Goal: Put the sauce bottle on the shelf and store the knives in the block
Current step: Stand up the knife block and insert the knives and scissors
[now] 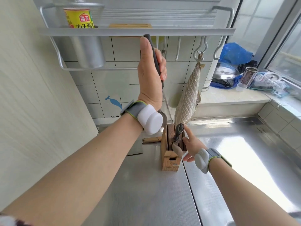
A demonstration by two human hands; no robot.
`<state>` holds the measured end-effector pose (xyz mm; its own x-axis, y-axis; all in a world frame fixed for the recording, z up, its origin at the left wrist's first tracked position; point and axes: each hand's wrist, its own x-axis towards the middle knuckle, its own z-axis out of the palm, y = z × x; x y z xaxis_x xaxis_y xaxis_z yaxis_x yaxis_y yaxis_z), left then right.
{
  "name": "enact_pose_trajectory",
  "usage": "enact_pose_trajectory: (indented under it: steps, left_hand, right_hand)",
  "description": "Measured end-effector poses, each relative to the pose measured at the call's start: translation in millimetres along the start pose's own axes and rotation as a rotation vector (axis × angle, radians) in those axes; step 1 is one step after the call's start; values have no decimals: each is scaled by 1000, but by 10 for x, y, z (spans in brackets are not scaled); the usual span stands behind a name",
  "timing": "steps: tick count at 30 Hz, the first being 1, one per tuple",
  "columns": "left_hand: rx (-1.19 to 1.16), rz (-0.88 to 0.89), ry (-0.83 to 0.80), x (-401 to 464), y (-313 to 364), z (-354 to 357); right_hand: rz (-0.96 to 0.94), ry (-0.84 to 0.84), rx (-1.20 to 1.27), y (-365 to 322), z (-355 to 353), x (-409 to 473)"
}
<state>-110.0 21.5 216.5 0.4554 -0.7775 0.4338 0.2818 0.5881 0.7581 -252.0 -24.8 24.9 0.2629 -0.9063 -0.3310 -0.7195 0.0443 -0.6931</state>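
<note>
Head view — knife [158, 75] in left grip [150, 74], above block [171, 154].

Sauce bottle [79, 17] cut off by the top edge above the shelf [136, 31]. Knife [158, 75] tip hidden behind the block [171, 154]; handle partly hidden inside the left hand [150, 75].

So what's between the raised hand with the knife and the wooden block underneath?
Only the knife itself: in the head view its thin blade runs down from the left hand to the top of the knife block, tip at a slot.
</note>
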Motion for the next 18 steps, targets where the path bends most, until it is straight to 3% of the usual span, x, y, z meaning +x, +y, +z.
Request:
enact_pose_trajectory:
  steps: [18]
  left_hand:
    - [2,-52,-31,-30,-323,-60]
  right_hand:
    - [-29,22,-23,1,22,-11]
